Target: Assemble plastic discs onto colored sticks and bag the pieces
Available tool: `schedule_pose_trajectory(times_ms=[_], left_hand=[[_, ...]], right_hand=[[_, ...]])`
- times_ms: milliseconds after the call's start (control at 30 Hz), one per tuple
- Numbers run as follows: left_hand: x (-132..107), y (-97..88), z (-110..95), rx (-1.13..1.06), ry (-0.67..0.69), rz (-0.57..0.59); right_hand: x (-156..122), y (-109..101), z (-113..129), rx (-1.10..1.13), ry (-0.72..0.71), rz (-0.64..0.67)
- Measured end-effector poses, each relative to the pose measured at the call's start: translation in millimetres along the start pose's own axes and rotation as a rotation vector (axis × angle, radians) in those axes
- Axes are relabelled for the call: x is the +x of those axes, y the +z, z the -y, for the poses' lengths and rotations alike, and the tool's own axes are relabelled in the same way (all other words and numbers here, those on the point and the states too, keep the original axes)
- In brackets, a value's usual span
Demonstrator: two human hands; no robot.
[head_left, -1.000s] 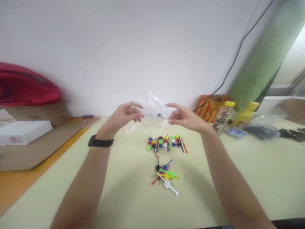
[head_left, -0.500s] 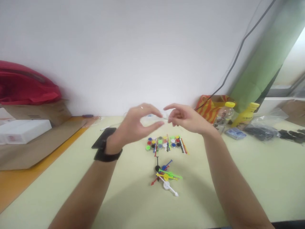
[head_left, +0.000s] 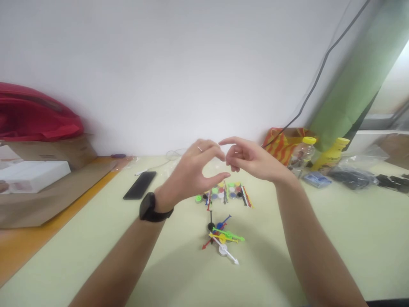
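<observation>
My left hand (head_left: 200, 168), with a ring and a black watch (head_left: 155, 208), is raised over the table, thumb and fingers curved apart with nothing between them. Facing it, my right hand (head_left: 251, 158) has its index finger stretched out and its other fingers curled; I see nothing held in it. The fingertips of both hands nearly meet. Beneath them lie rows of small coloured discs and arrow sticks (head_left: 225, 194), partly hidden by my left hand. Closer to me is a loose pile of arrow spinners: white (head_left: 223, 249), lime green (head_left: 228, 235), yellow (head_left: 223, 238), black (head_left: 211, 226), blue and red.
A black phone (head_left: 139, 185) lies left of my left hand. Farther left are a white box (head_left: 41, 175), cardboard (head_left: 60, 192) and a red bag (head_left: 38, 113). On the right stand two yellow-capped bottles (head_left: 330, 155), a blue card pack (head_left: 317, 179) and plastic-wrapped black items (head_left: 353, 175).
My left hand has moved right and turned a little, coming closer to my right hand and covering part of the disc rows. My right hand has barely moved.
</observation>
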State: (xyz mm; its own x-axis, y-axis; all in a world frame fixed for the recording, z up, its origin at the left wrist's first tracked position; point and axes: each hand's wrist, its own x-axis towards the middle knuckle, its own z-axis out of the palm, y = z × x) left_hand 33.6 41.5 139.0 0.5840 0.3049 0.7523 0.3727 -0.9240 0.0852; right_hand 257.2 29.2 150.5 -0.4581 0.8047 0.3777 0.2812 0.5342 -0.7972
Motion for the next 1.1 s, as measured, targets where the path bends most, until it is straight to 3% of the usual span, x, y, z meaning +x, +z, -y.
schedule_pose_trajectory(times_ms=[167, 367, 600, 733, 800, 967, 1100], left_hand=[[-2, -1.8, 7, -0.020, -0.047, -0.128], [-1, 2.7, -1, -0.058, 0.026, 0.017], [0, -1.7, -1, 0.000, 0.026, 0.088], [-1, -3.3, -1, 0.072, -0.046, 0.035], [-1, -2.9, -1, 0.100, -0.096, -0.018], [-3, -1.5, 1, 0.014, -0.191, -0.048], [-5, -0.8, 2, -0.056, -0.239, -0.084]], right_hand=[[-3, -1, 4, 0.034, -0.030, 0.008], [-4, -3, 3, 0.191, -0.007, 0.064], [-3, -5, 3, 0.210, 0.002, 0.049], [4, -1, -10, 0.313, 0.020, -0.006], [9, 2, -23, 0.429, 0.028, 0.075], [18, 20, -58, 0.646, 0.038, 0.448], [18, 34, -70, 0.705, -0.009, 0.593]])
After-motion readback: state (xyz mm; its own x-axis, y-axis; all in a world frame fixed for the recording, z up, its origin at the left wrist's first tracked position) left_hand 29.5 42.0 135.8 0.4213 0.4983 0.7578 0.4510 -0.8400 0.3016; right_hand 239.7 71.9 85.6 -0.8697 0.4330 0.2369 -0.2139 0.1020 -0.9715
